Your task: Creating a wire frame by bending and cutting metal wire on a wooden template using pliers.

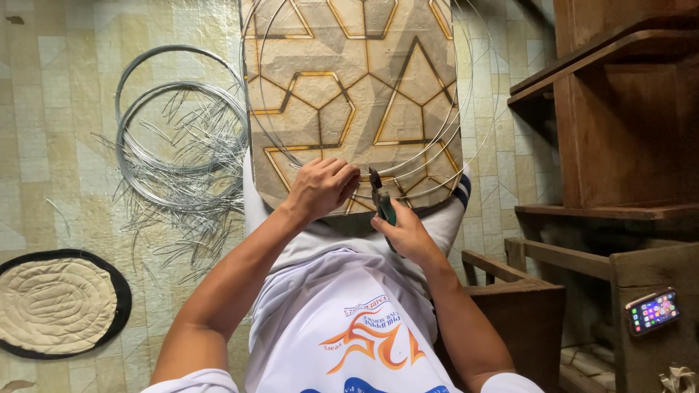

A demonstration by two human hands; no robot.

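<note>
A patterned board (349, 87) with gold-lined hexagon and triangle shapes rests on my lap. Thin wire hoops (466, 109) lie across it. My left hand (320, 188) is closed at the board's near edge, pinching the wire there. My right hand (404, 233) grips pliers (380, 196) with green handles, and their jaws point up at the wire just right of my left hand.
Coils of grey wire (175, 138) and several cut wire pieces lie on the tiled floor to the left. A round quilted mat (58, 302) sits at the lower left. Wooden furniture (626, 109) stands to the right, with a lit phone (653, 311) on a ledge.
</note>
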